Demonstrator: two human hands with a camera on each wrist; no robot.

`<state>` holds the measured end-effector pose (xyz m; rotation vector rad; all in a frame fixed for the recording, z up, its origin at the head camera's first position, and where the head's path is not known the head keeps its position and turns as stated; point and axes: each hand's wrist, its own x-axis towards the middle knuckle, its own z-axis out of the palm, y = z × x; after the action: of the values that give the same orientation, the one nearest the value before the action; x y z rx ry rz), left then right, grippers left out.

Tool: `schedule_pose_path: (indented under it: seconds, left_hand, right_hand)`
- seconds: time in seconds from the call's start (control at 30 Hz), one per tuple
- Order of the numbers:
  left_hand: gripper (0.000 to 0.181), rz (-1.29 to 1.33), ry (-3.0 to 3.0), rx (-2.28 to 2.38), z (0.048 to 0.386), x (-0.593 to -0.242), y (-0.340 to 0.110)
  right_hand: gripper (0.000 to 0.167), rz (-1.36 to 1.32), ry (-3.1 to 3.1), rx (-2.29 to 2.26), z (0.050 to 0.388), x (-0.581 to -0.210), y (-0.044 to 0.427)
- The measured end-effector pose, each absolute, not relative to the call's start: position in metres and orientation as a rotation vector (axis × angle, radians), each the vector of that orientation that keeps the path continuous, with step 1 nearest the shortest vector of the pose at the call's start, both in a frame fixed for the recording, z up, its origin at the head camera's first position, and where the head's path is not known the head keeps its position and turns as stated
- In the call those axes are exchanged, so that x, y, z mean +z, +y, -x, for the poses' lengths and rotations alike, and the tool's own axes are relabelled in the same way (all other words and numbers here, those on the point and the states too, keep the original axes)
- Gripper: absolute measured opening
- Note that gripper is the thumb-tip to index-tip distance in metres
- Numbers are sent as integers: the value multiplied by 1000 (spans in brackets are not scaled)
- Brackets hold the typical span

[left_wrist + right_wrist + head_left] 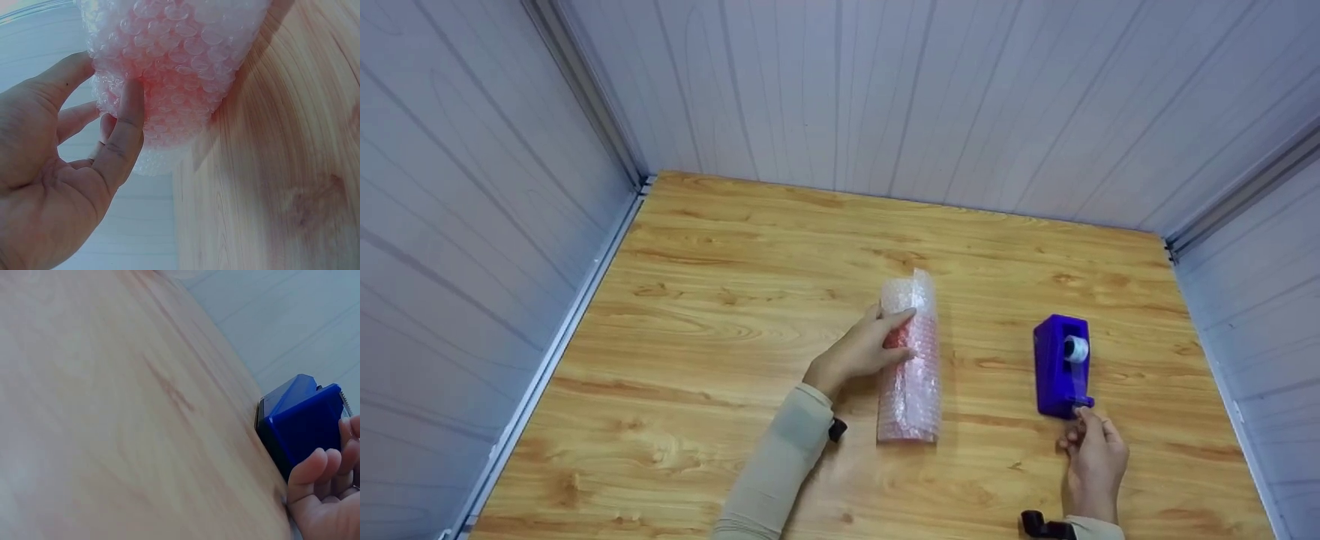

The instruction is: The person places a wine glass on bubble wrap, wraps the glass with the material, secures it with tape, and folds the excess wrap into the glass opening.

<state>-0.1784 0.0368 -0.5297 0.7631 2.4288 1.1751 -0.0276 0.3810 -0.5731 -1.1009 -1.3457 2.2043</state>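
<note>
A bubble-wrapped roll [911, 397], reddish inside, lies lengthwise on the table. My left hand [866, 346] grips it from its left side, thumb and fingers curled on the wrap; the left wrist view shows the hand [73, 152] against the bubble wrap [174, 62]. To the right stands a blue tape dispenser [1054, 367] with a roll of clear tape [1077, 349]. At its cutter end my right hand [1096, 461] pinches the tape's end between thumb and finger. In the right wrist view, the hand [332, 495] is beside the dispenser [309, 427], its other fingers curled.
The wood-patterned table [720, 300] is bounded by a pale panel wall [825, 97] at the back and by panels on the left [457, 187] and right [1260, 300]. Table surface lies between the roll and the dispenser.
</note>
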Motion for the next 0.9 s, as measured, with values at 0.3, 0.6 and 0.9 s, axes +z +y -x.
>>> schedule_pose_path:
  seconds: [0.3, 0.6, 0.9]
  left_hand:
    - [70, -752, 2429, 1190, 179, -529, 37]
    - [70, -749, 2424, 1185, 180, -529, 39]
    - [70, -739, 2433, 1172, 178, -529, 38]
  right_hand:
    - [25, 1153, -1521, 2134, 32, -580, 378]
    - [17, 1122, -1714, 2060, 26, -584, 366]
    - [18, 1013, -1894, 2058, 24, -576, 357]
